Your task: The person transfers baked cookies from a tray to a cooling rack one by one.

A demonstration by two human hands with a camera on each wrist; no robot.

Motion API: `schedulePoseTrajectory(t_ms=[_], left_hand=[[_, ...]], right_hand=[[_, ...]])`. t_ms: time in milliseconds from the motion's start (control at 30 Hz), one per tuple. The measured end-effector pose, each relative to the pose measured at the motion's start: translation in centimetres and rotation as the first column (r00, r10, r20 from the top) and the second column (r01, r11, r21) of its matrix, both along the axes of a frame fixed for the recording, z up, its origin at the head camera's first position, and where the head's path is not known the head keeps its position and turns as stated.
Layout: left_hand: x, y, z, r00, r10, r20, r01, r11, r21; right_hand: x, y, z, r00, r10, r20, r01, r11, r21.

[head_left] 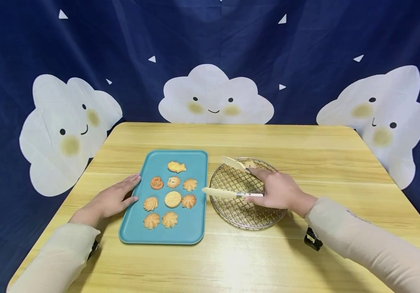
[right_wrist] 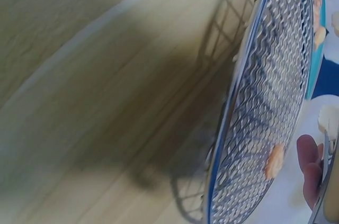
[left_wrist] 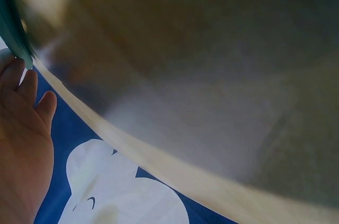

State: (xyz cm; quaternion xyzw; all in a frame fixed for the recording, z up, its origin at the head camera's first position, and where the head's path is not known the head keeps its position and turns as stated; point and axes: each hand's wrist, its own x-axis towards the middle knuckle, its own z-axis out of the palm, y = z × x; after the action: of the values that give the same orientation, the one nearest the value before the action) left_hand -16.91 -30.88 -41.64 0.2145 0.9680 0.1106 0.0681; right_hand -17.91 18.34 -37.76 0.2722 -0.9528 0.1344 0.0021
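On the wooden table [head_left: 231, 260], my head view shows the blue tray [head_left: 191, 162] toward nine o'clock and the round wire rack [head_left: 246, 215] toward three. The left hand [head_left: 109, 199] grasps nothing, its extended fingers against the tray's edge at nine o'clock. Nine cookies [head_left: 173, 199] lie on the tray, a fish-shaped one [head_left: 176, 167] at its twelve. The right hand [head_left: 281, 191], at the rack's three o'clock, grips the tongs [head_left: 220, 192] above the mesh; I see their tips well apart, one toward the rack's eleven, the other toward its nine, across the tray's rim, though I can't tell whether it touches. One cookie [head_left: 249, 164] lies on the rack at twelve. My left-wrist view has that hand at eight o'clock, fingertips by the tray at ten, and a cloud print [left_wrist: 127, 197] at seven. In my right-wrist view, the rack fills three o'clock, its cookie at four, the fingers and a cut-off part of the tongs just beside it.
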Motion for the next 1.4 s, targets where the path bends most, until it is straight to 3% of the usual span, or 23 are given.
schedulePoseTrajectory(t_ms=[567, 900, 1400], left_hand=[[-0.1, 0.2, 0.2, 1.0, -0.012, -0.003, 0.012, 1.0, 0.015], [0.0, 0.2, 0.2, 1.0, -0.007, -0.005, 0.007, 1.0, 0.014], [0.0, 0.1, 0.2, 1.0, -0.007, -0.004, 0.007, 1.0, 0.009]], right_hand=[[0.4, -2.1, 0.4, 0.988, 0.154, -0.004, -0.153, 0.987, 0.049], [0.8, -3.4, 1.5, 0.97, 0.243, 0.014, -0.243, 0.965, 0.095], [0.3, -5.2, 2.0, 0.95, 0.312, 0.028, -0.313, 0.939, 0.145]])
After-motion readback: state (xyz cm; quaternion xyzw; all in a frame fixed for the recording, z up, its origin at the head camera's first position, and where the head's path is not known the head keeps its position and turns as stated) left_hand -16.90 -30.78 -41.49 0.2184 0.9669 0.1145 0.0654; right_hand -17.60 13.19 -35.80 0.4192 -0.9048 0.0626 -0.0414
